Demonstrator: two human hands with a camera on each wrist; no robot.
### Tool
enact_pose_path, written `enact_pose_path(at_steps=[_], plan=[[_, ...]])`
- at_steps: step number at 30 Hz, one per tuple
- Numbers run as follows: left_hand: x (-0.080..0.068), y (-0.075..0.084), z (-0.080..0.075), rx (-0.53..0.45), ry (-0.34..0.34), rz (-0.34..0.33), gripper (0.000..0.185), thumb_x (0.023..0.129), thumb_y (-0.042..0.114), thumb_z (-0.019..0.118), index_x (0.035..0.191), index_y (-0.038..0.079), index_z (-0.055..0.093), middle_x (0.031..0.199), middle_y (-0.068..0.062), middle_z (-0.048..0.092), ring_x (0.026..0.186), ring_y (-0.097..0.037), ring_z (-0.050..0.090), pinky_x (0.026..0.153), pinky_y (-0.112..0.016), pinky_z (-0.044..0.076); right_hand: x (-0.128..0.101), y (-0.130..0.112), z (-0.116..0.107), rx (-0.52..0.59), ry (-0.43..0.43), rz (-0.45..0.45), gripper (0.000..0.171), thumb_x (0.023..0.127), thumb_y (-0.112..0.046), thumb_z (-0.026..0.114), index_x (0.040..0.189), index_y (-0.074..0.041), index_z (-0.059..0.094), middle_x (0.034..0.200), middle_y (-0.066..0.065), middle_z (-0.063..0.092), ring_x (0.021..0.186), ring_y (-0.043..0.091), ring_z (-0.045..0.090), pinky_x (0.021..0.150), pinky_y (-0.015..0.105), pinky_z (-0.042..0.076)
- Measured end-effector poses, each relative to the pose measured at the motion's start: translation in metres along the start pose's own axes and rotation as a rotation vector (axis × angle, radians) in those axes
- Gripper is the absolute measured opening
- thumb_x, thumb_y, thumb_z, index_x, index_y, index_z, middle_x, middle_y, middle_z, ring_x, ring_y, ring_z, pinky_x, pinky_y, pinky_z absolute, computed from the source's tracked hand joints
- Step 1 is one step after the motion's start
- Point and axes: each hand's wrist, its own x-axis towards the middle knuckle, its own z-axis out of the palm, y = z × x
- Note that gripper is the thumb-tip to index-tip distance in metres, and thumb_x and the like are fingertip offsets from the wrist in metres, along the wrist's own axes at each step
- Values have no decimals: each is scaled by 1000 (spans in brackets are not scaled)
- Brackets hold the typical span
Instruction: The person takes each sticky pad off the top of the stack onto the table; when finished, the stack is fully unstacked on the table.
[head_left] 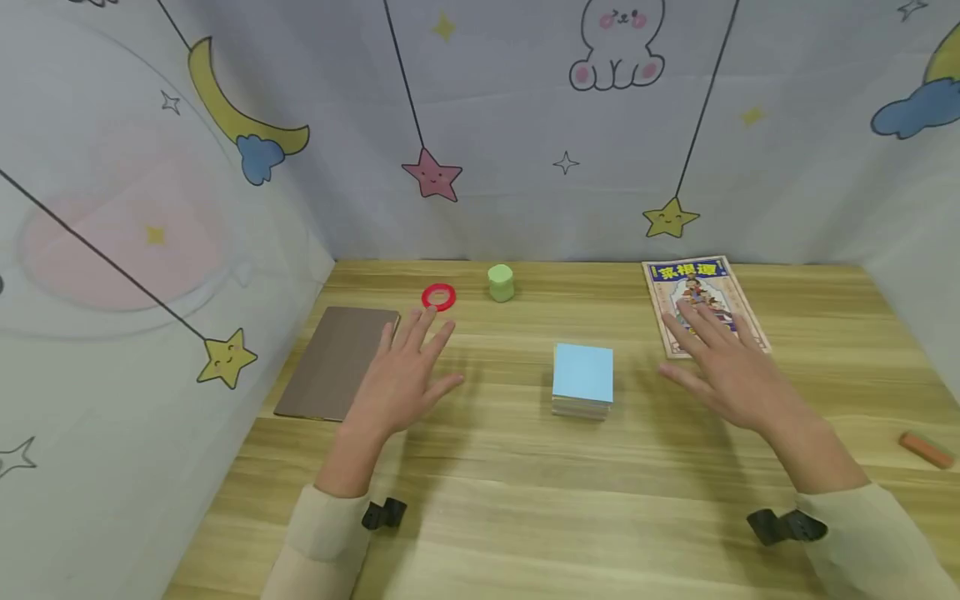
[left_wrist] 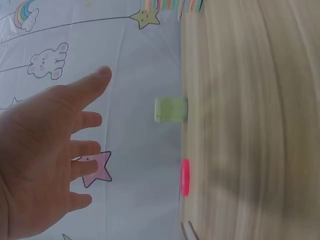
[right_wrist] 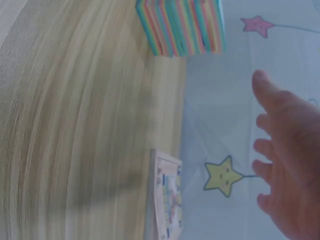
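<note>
Both grips released, fingers spread | left hand (head_left: pixel 401 379) | right hand (head_left: pixel 731 375) | note pad (head_left: pixel 583 375) between

Head overhead; wrists sideways (close)

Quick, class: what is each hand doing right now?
Left hand: open, fingers spread, holding nothing.
Right hand: open, fingers spread, holding nothing.

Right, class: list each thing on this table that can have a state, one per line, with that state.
Left hand: open, fingers spread, holding nothing.
Right hand: open, fingers spread over the booklet's near end.
Booklet: closed, flat, cover up.
Brown notebook: closed, flat.
Sticky-note block: stacked, blue sheet on top.
Red ring: lying flat.
Green cylinder: upright.
</note>
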Motion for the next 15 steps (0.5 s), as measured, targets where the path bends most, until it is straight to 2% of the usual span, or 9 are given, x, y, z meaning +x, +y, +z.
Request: enact_pose_path(at_steps=[3,7,11,15], plan=[[5,9,7,-91,-12,33,77,95,55,54,155,14,29,161,-14,19,148,-32,13,116,-59,10,2,-2,-2,49,29,-28,73,99,-47,53,157,-17,21,162,12,14,147,36,13,117,52,-6],[13,28,24,-292,-34,88,79,95,52,57,156,14,25,160,-11,23,145,-29,22,115,-54,20,8,-11,-5,128,66,-85,73,96,-40,63,155,-14,28,159,15,23,144,39,21,118,53,2],[25,48,46,-488,-76,107,88,92,48,64,157,12,18,159,-8,26,144,-25,27,115,-44,25,18,-28,-3,196,36,-123,75,93,-38,67,154,-13,31,158,15,26,143,38,24,116,56,10],[39,64,64,-638,-122,93,96,88,46,71,157,10,14,159,-8,25,145,-22,22,117,-39,20,29,-48,4,227,-23,-157,79,91,-44,68,155,-17,31,159,12,26,143,37,24,115,58,13]])
